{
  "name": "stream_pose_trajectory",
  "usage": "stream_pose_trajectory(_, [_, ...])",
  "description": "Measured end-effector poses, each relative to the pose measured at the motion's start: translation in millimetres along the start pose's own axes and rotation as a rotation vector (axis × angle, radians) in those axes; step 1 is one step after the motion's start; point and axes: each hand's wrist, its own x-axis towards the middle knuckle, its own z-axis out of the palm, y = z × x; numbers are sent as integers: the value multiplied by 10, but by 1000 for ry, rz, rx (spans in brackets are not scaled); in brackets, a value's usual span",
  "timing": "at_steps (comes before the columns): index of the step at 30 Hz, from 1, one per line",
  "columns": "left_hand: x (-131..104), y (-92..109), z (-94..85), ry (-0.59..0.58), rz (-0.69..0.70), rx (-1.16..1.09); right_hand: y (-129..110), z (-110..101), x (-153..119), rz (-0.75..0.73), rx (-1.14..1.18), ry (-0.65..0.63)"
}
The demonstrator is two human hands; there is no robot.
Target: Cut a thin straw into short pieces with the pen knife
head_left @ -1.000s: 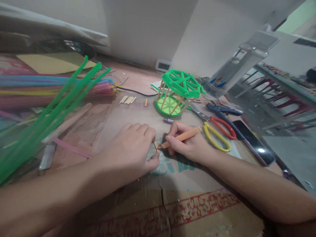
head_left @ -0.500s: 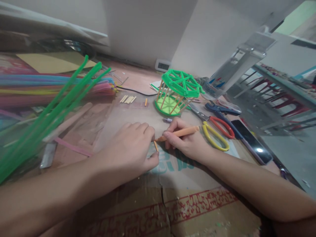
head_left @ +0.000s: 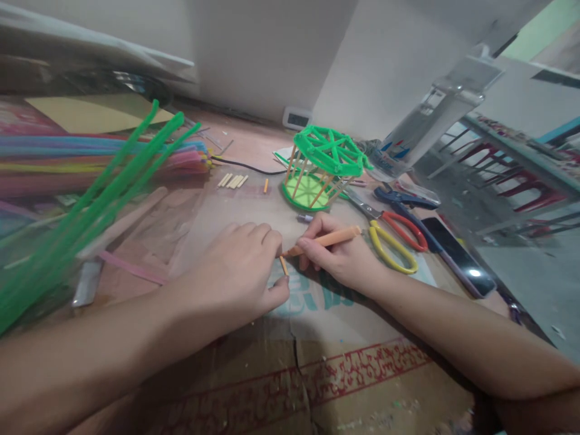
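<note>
My left hand [head_left: 247, 260] pinches a short orange stick [head_left: 283, 266] between thumb and fingers, low over the covered tabletop. In my right hand [head_left: 333, 251] is an orange marker [head_left: 330, 237], gripped like a pen, its tip at the upper end of the stick. Beyond the hands stands a cage-like model [head_left: 333, 151] with a green fuzzy frame, thin orange sticks as uprights and a light green round base. Several short pale sticks [head_left: 232, 180] lie in a row at the back, with one orange stick [head_left: 266, 185] apart from them. A small greyish cap [head_left: 305, 218] rests behind my right hand.
Scissors [head_left: 389, 235] with red and yellow handles, blue pliers [head_left: 403, 198] and a phone [head_left: 457, 257] lie on the right. A clear bottle [head_left: 421, 121] stands behind them. Green pipe cleaners [head_left: 97, 211] and a coloured bundle [head_left: 104, 157] fill the left.
The view has shifted slightly. Both hands keep their hold, and the marker tip stays at the stick's upper end.
</note>
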Motion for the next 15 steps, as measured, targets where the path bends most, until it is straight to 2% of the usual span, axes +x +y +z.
stream_pose_trajectory(6, [12, 5, -26, -27, 1, 11, -21, -20, -15, 14, 0, -30])
stream_pose_trajectory(11, [5, 4, -29, 2, 13, 0, -38, -28, -24, 42, -2, -62])
stream_pose_trajectory(15, [-3, 3, -29, -7, 9, -1, -24, -17, -19, 8, 17, -34])
